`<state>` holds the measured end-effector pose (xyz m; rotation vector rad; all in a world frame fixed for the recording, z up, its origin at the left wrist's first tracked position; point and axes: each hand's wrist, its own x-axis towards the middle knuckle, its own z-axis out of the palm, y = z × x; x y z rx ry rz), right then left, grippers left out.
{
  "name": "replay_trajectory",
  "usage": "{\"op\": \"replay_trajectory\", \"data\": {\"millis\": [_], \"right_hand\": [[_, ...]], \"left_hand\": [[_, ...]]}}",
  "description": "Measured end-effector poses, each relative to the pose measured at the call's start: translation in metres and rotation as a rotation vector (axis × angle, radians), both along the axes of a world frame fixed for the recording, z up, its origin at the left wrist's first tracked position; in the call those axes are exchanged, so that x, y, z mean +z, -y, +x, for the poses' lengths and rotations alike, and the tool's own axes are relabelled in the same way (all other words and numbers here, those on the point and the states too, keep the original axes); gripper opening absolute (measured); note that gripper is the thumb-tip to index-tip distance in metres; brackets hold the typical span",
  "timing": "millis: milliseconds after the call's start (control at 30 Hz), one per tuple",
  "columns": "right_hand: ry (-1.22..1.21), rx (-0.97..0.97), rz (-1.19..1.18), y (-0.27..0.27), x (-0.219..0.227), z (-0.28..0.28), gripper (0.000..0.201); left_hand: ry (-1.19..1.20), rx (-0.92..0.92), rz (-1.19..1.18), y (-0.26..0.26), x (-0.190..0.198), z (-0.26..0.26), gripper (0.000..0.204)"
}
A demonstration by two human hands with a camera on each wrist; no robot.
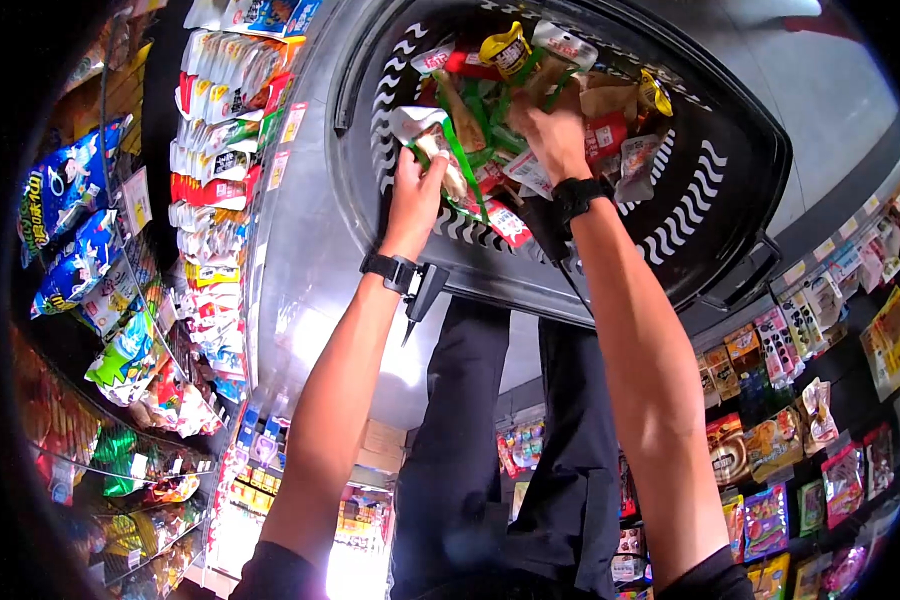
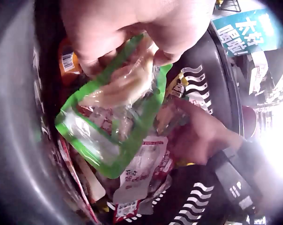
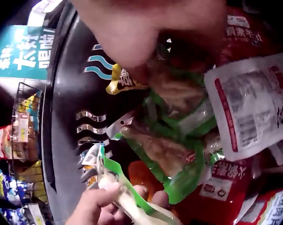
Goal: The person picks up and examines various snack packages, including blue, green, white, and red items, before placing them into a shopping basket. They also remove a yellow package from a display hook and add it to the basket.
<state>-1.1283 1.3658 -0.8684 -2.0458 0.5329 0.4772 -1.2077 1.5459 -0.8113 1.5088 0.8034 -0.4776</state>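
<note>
Closest to me rn: my left hand [image 1: 415, 190] has its grip pinched on a green-edged clear snack pouch [image 2: 114, 108], thumb and fingers curled round the top edge, rest of the pouch hanging free just above the pile. From the head view it sits at abt 9 o'clock of the heap, over the near-left part of the black basket [image 1: 715, 190]. So one pouch is lifted clear of the rest, not set down anywhere yet.

Right hand [image 1: 553, 135] is a bit further in, fingers dug down into the middle of the pile. Right wrist cam shows them curled among more green-edged pouches [image 3: 172, 154], prob closing on one, but I can't tell if it's actually got a firm grip since the fingertips are buried.

Past that the basket is still loaded: red and white packs [image 3: 251, 108], a yellow pack [image 1: 505, 48] at abt 12 o'clock, brown ones at 1-2 o'clock. So imo early days, most of the sorting/picking is left, just one pouch out so far.

Further out it's shop shelves [image 1: 210, 130] w/ snack bags at 9-10 o'clock and more hanging packs [image 1: 800, 400] at 3-4 o'clock.
</note>
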Motion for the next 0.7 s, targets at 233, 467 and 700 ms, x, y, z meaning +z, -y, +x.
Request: {"op": "replay_trajectory", "data": {"millis": [233, 467, 700], "right_hand": [[-0.057, -0.368, 0.596, 0.026, 0.079, -0.027, 0.043], [-0.020, -0.350, 0.931, 0.112, 0.234, -0.075, 0.065], [0.114, -0.508, 0.576, 0.271, 0.377, -0.204, 0.048]], "left_hand": [[-0.029, 0.297, -0.635, 0.022, 0.036, 0.013, 0.038], [0.036, 0.220, -0.998, 0.058, 0.186, 0.007, 0.061], [-0.065, -0.295, -0.248, 0.020, 0.360, -0.090, 0.027]]}}
